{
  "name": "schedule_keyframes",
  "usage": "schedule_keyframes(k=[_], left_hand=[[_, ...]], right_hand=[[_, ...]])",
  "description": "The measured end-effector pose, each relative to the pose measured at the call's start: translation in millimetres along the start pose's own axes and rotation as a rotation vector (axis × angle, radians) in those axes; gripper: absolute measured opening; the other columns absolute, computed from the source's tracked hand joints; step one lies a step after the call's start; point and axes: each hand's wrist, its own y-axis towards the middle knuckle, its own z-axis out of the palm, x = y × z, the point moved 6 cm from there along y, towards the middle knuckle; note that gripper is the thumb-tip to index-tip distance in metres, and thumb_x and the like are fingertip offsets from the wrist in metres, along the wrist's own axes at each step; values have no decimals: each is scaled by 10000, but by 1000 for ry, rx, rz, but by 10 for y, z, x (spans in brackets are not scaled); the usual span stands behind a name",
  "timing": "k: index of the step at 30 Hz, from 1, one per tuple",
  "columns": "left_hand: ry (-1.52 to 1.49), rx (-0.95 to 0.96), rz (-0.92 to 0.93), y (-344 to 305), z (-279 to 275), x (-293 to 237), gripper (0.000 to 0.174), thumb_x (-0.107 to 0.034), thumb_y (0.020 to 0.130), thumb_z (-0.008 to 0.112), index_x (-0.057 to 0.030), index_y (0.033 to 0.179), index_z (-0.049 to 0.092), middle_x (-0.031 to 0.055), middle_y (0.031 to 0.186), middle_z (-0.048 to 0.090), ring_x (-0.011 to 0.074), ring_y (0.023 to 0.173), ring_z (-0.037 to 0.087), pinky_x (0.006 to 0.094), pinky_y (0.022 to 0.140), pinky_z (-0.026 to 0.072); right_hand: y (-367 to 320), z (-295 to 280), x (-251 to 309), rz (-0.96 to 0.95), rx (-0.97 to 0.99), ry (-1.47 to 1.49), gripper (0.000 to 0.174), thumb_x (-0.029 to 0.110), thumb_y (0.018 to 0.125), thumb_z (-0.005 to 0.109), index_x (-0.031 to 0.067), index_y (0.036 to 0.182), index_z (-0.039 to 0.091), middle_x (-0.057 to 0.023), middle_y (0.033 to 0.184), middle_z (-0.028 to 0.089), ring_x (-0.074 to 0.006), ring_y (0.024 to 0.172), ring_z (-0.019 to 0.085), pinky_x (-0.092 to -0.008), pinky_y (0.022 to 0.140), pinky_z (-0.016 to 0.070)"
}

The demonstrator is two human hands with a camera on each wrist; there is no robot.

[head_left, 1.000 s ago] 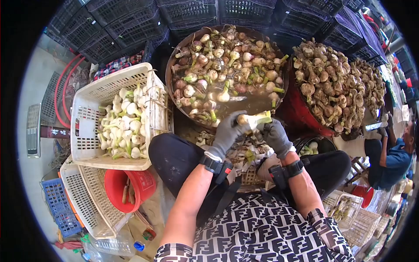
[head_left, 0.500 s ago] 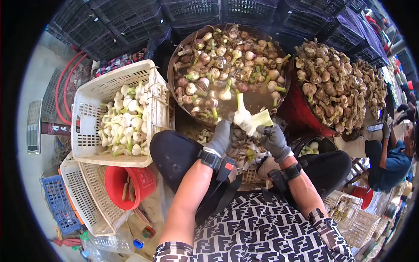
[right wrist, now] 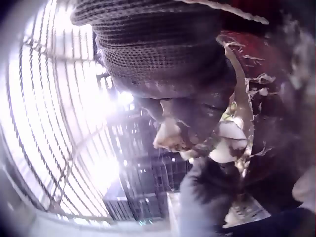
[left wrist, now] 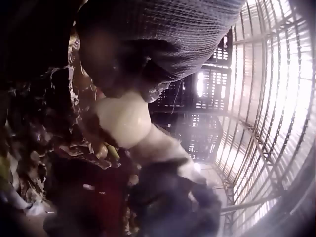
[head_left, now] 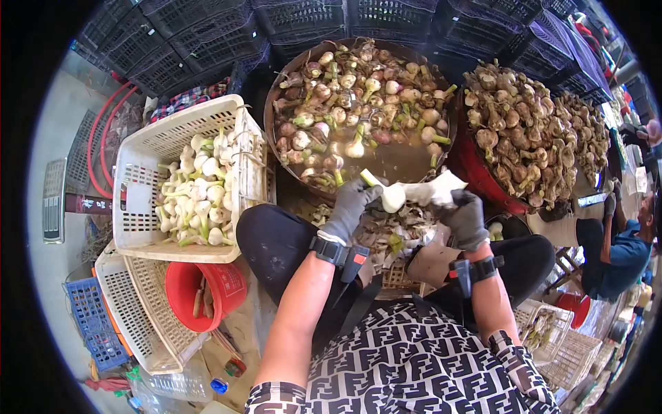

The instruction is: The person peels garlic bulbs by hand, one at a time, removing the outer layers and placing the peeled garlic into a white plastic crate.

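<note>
Between the two gloved hands a white garlic bulb [head_left: 394, 198] lies sideways, its green cut stem [head_left: 371, 178] pointing up and left. My left hand [head_left: 350, 207] pinches it at the stem side. Pale peeled skin [head_left: 441, 188] stretches from the bulb to my right hand [head_left: 466, 219], whose fingers grip it. The left wrist view shows the smooth bulb [left wrist: 124, 119] under the left glove [left wrist: 158, 39], skin trailing toward the other hand. In the right wrist view the right glove [right wrist: 163, 54] holds pale skin [right wrist: 169, 132]. Loose peelings [head_left: 393, 238] lie below the hands.
A round tub [head_left: 270, 124] of bulbs in murky water stands ahead, a red tub [head_left: 483, 172] heaped with dirty bulbs to its right. At left are a white crate [head_left: 138, 238] of clean bulbs and a red bucket [head_left: 231, 290]. Another person [head_left: 631, 252] sits at right.
My right hand has moved right and away from the left, drawing the skin out sideways. The bulb has tipped from upright to lying sideways, its stem now toward the left hand.
</note>
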Motion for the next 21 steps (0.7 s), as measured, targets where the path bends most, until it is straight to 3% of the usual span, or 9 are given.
schedule_keyframes(k=[1,3,4,9,11,13,17,19,21], left_hand=[[-235,123,69,-11,77,-82,154,-88,802,558,-17,937,579,42,923,602,97,813,548,229,711,435],[-342,215,168,42,114,-30,218,-65,823,510,-4,1032,521,59,1000,575,135,892,540,263,752,444],[-519,207,109,50,115,-29,233,-80,827,507,-5,1048,508,62,1007,573,149,909,537,280,759,448],[-1206,-22,-114,163,-204,268,207,-153,835,510,-55,1016,525,51,965,586,169,873,554,316,709,488],[-1057,-90,-123,134,-229,335,187,-155,833,512,-61,994,531,41,935,588,160,829,560,310,683,493],[-787,-209,-178,74,-200,401,162,-159,832,513,-68,965,536,29,870,586,142,714,563,290,618,498],[-534,-45,-184,-46,302,407,259,-174,813,546,-42,1035,518,55,910,569,164,852,560,290,713,488],[-179,177,-80,-18,544,513,380,-211,807,567,-5,1110,468,80,964,543,177,881,554,292,755,477],[-236,182,-112,-151,536,93,421,-229,808,568,11,1130,444,91,985,531,178,883,552,282,753,476]], right_hand=[[-71,-50,91,14,-30,55,61,86,727,521,40,747,555,-28,720,568,-145,674,541,-303,665,465],[-370,61,506,-772,-48,-1115,134,73,664,636,34,775,570,-19,742,585,-126,684,553,-269,656,462],[-416,63,586,-783,-34,-1159,229,29,611,690,15,810,578,-26,787,604,-105,700,561,-234,633,458],[-215,-375,350,-55,123,-143,132,111,755,532,2,806,586,-36,783,599,-86,729,558,-221,618,450],[-65,-292,237,45,90,-1481,346,194,761,519,46,1073,516,-105,952,596,-175,844,568,-289,744,447],[-200,18,295,-351,-133,-2256,492,212,736,575,96,1190,427,-121,1099,535,-216,936,544,-314,794,424],[-303,661,65,-271,296,-1191,533,169,720,650,54,1187,420,-107,1120,504,-184,1008,496,-300,833,404],[-148,601,3,-462,311,-1395,484,97,730,626,51,1175,443,-86,1070,529,-185,975,507,-295,828,416],[64,256,118,-153,285,-961,410,-25,712,563,63,1108,507,-34,1002,555,-111,882,513,-236,749,434]])
